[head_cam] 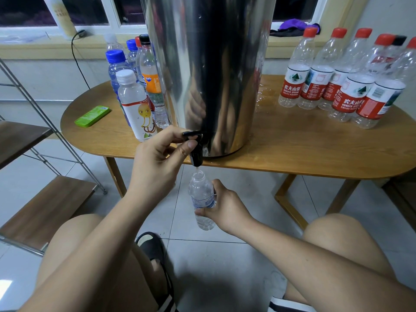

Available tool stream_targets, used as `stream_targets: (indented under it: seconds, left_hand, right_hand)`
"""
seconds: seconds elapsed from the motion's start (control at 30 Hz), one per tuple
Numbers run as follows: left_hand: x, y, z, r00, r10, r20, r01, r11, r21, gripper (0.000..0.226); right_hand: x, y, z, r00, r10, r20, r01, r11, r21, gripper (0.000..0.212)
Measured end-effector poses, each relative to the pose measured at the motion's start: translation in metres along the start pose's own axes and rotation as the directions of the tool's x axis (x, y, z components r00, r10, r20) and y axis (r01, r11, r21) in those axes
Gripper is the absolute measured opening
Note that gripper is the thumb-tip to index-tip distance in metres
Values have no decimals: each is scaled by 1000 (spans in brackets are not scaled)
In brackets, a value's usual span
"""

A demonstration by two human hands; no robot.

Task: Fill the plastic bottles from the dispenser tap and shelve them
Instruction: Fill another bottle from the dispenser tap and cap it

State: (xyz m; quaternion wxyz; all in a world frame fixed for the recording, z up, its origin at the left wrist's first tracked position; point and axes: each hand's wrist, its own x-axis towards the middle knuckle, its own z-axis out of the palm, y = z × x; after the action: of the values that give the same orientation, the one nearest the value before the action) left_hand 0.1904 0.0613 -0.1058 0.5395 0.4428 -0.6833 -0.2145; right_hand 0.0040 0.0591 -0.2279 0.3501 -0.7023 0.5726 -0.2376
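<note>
A tiled floor (225,255) runs under an oval wooden counter (292,149) that stands below a window sill. A tall stainless-steel dispenser (209,64) sits at the front edge of the counter, and its black tap (195,149) juts out over that edge. The wood just right of the dispenser looks wet.

The person's hands are apart, one above the other. The left hand (157,158) is up at the tap, with its fingers curled over the lever and the thumb pressed against the tap body. The right hand (225,210) is lower and grips a small clear bottle (201,197) around its blue-and-white label. This bottle has no cap and is held upright below the counter edge and above the floor. Its mouth is just under the spout, and a thin stream of water runs into it. How full it is cannot be told.

To the right of the dispenser stands a cluster of red-capped bottles (337,75) with red-and-white labels, close together, one black cap among them. To the left is a mixed group of bottles (135,86) with blue, white, red and black caps. Near it a flat green case (92,115) lies on the counter.

A metal-framed shelf (45,210) with wooden boards stands at the far left. A black cable (78,59) hangs down from the sill, and a purple cloth (290,27) lies on it at the right. Bare knees frame the lower view, with a black sandal (153,246) between them.
</note>
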Motion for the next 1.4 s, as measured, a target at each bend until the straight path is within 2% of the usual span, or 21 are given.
stream_targets:
  seconds: [1.4]
  left_hand:
    - [-1, 1, 0, 1000, 3, 4, -3, 1000, -4, 7]
  right_hand:
    - [0, 1, 0, 1000, -13, -10, 13, 1000, 13, 63]
